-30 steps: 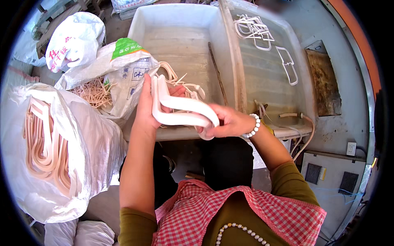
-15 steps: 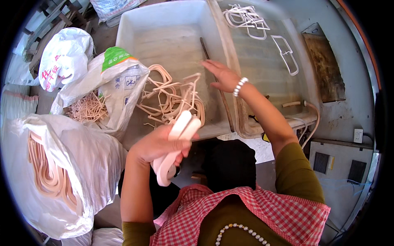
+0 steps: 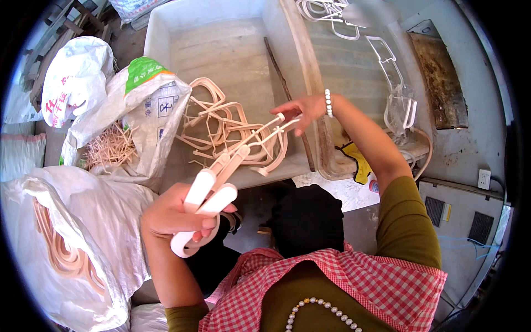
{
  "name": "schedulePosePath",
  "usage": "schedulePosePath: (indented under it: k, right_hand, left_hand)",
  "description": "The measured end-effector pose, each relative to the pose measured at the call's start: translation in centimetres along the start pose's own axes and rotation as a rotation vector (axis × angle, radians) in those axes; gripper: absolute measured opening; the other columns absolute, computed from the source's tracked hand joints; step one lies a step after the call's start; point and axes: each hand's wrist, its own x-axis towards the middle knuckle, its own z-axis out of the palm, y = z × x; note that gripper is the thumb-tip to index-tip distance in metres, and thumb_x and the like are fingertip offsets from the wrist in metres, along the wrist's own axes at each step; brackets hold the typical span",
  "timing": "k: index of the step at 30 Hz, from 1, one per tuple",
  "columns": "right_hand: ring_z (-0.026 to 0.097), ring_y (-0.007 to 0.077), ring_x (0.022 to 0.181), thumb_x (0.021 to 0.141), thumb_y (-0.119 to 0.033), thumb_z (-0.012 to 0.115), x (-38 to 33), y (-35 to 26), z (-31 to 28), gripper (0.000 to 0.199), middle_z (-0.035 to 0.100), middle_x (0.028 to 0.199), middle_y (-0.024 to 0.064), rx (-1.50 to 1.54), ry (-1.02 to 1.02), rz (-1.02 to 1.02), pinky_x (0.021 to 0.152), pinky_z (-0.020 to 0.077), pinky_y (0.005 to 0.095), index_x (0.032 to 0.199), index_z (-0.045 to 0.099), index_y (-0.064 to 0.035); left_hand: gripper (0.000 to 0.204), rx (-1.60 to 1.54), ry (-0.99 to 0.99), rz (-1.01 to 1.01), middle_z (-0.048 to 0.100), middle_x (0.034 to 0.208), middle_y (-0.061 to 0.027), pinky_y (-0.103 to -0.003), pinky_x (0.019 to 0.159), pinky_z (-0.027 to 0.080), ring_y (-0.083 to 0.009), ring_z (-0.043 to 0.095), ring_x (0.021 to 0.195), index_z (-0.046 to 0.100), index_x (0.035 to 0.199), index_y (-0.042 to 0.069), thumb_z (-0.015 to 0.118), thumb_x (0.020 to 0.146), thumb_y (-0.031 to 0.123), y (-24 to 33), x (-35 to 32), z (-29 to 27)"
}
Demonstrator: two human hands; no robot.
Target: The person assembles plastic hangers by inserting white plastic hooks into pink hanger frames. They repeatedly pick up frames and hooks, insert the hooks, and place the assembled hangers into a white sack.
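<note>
Left hand (image 3: 172,214): fingers wrapped round a few white-pink curved pieces (image 3: 200,191), strip ends poking up past the thumb, bend hanging below it. Right hand (image 3: 307,112): thumb and fingertips at the end of a thin pink piece (image 3: 259,135); can't tell if they pinch it or only touch.

Just beyond both sets of fingers, tangled pink frames (image 3: 221,130) sit in a white tub (image 3: 193,22).

Risks, my read: thin piece drags neighbours up if it's hooked into the tangle; may bend or snap if pulled hard from its tip. Left bundle could fan and slip, since one hand clamps several smooth strips.

Pose: left forearm up from the lower edge, hand low, near the body. Right elbow out, forearm slanting up-left over the second tub (image 3: 332,83), fingers pointing left, dark rod (image 3: 283,80) close behind them.
</note>
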Motion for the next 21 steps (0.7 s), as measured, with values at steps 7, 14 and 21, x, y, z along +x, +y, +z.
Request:
schedulePosePath:
  k: [7, 14, 21]
  right_hand:
    - [0.044, 0.0199, 0.125, 0.067, -0.034, 0.084, -1.6, -1.3, 3.3, 0.083, 0.039, 0.144, 0.0110, -0.382, 0.111, -0.184, 0.103, 0.0361, 0.0336, 0.133, 0.043, -0.0054]
    - [0.053, 0.0092, 0.098, 0.078, -0.032, 0.078, -4.4, -3.1, 4.0, 0.043, 0.060, 0.109, 0.0042, -0.150, 0.047, 0.095, 0.082, 0.0431, 0.0269, 0.101, 0.055, -0.0036]
    - [0.056, 0.0116, 0.103, 0.064, -0.020, 0.088, -8.7, -3.9, 4.1, 0.083, 0.062, 0.112, 0.0038, 0.227, -0.262, -0.080, 0.089, 0.0444, 0.0277, 0.133, 0.046, -0.0010]
  left_hand:
    - [0.039, -0.147, -0.002, 0.259, 0.057, 0.060, -0.0145, -0.025, 0.035, 0.035, -0.0150, 0.049, 0.039, 0.057, 0.103, -0.018, 0.064, 0.066, -0.009, -0.9, -1.1, -0.4]
    - [0.039, -0.271, -0.501, 0.728, 0.053, 0.048, -0.0146, -0.024, 0.026, 0.037, -0.0154, 0.048, 0.032, 0.049, 0.114, -0.015, 0.061, 0.079, -0.002, -1.6, -0.6, -5.2]
    - [0.036, -0.322, -0.743, 0.824, 0.058, 0.057, -0.0081, -0.023, 0.031, 0.049, -0.0128, 0.056, 0.039, 0.042, 0.122, -0.012, 0.052, 0.093, 0.006, -0.1, 0.2, -6.4]
